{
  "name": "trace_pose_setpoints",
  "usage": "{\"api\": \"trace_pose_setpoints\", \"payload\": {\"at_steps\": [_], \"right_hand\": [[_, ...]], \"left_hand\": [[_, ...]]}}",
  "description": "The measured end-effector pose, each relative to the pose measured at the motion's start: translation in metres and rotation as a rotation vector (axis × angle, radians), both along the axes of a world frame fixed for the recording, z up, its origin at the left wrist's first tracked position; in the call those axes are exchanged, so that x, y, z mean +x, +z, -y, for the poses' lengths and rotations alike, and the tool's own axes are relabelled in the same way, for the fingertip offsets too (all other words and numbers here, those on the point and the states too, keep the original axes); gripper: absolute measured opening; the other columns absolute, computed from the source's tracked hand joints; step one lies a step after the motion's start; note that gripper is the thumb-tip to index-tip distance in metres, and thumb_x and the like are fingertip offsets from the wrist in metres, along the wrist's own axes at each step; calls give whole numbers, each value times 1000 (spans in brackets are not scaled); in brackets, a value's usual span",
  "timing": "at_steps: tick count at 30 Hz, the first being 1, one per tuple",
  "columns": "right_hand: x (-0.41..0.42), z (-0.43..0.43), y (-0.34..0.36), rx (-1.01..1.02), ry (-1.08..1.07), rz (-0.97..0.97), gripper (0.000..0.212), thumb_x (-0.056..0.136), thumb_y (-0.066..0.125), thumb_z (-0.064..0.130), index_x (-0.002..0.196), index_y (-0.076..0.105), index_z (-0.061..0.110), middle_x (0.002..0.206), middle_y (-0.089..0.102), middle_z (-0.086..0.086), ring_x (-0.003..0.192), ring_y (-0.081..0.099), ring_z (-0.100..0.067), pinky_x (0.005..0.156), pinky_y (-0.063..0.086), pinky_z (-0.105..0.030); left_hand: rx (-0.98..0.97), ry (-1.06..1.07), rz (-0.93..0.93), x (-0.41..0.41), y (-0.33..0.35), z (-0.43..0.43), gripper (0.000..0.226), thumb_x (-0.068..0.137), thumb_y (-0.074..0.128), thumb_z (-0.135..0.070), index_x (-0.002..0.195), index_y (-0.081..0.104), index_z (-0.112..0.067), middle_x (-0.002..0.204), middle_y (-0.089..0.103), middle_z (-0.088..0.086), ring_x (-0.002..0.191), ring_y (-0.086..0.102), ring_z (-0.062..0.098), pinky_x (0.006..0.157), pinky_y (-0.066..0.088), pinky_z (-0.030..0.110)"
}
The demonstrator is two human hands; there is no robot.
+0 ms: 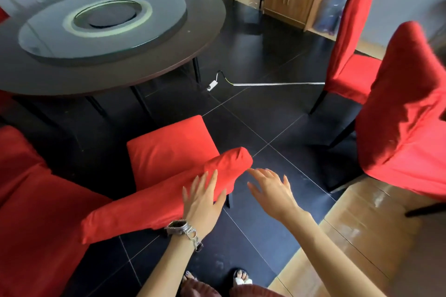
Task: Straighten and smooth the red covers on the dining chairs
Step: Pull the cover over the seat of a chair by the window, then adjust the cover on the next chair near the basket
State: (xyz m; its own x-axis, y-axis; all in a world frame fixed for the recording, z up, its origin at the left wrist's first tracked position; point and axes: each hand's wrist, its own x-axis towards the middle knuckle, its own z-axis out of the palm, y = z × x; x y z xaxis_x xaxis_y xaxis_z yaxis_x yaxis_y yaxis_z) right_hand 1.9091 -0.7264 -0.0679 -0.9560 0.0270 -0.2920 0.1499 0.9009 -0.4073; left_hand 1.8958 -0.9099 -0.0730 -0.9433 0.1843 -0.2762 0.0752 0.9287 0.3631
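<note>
Left hand (205,200) flat, fingers spread on soft red chair cover (169,198), right hand (272,190) spread, holding nothing, glossy round table (205,38)

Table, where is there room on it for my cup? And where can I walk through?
The table is bare on its dark ring between the glass turntable and the rim. The black floor is open between the near chair and the right chairs, apart from a white pole. The left chair sits close beside the near chair, so that's crowded.
</note>
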Motion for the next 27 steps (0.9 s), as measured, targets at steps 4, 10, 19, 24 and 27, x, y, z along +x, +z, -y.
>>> {"api": "trace_pose_setpoints", "payload": {"at_steps": [4, 10, 19, 24, 27], "right_hand": [[18, -38, 12, 59, -142, 51, 37, 100, 38, 33, 137, 44, 26, 134, 51, 2, 125, 43, -23, 100, 32, -36], [35, -78, 16, 47, -321, 147, 30, 97, 41, 27, 125, 52, 22, 124, 58, -1, 116, 53, -25, 94, 40, -34], [7, -121, 15, -142, -629, 183, 25, 96, 45, 29, 117, 58, 21, 120, 63, -2, 106, 59, -26, 88, 48, -31], [-33, -141, 21, -176, -759, 157, 15, 95, 43, 26, 102, 57, 23, 112, 63, -3, 93, 59, -26, 79, 47, -29], [-54, -149, 21, -227, -822, 122, 16, 96, 41, 26, 101, 56, 24, 102, 62, 0, 77, 57, -22, 69, 47, -28]], "left_hand": [[138, -108, -95, 1, 13, -39, 52, 99, 43, -36, 147, 31, -24, 139, 49, -3, 127, 42, 19, 102, 28, 29], [127, -325, 119, -19, 33, -97, 33, 95, 47, -36, 127, 55, -32, 112, 64, -14, 106, 57, 12, 83, 42, 25], [75, -521, 264, -83, 35, -169, 27, 95, 43, -38, 117, 58, -35, 115, 64, -14, 103, 60, 19, 83, 43, 25], [166, -554, 347, -129, 32, -198, 28, 96, 44, -34, 120, 57, -32, 114, 64, -9, 103, 60, 20, 87, 48, 31], [207, -564, 355, -157, 31, -217, 28, 96, 44, -31, 120, 57, -32, 114, 64, -11, 103, 60, 18, 89, 48, 32]]}}
